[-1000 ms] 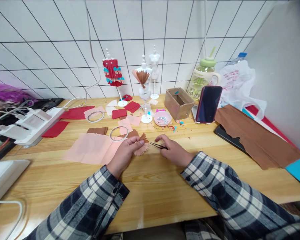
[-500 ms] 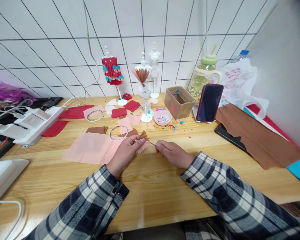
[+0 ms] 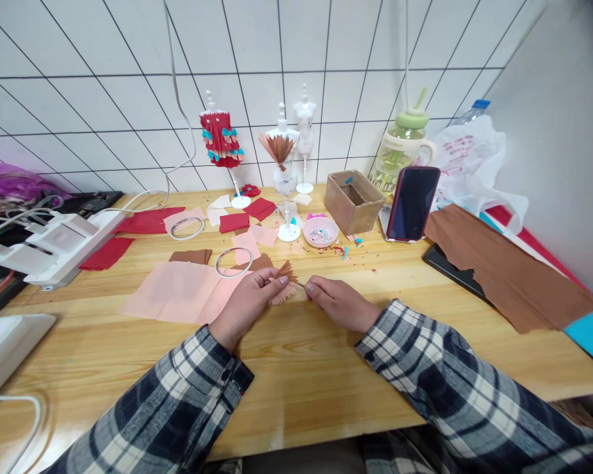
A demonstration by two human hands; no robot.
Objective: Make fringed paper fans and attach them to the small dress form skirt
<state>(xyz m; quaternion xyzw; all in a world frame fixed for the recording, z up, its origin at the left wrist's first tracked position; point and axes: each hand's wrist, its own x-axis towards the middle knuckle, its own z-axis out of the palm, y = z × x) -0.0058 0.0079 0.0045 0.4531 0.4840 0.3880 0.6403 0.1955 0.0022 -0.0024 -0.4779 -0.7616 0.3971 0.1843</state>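
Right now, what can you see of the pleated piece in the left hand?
The pleated piece looks like thin paper or cloth, folded like a fan. Its brown pleats flare upward; pale pink ones with a jagged edge show below. The left hand pinches it between thumb and fingers, hiding part of it. A thin tool in the right hand reaches its right side; whether the tip touches, I cannot tell.
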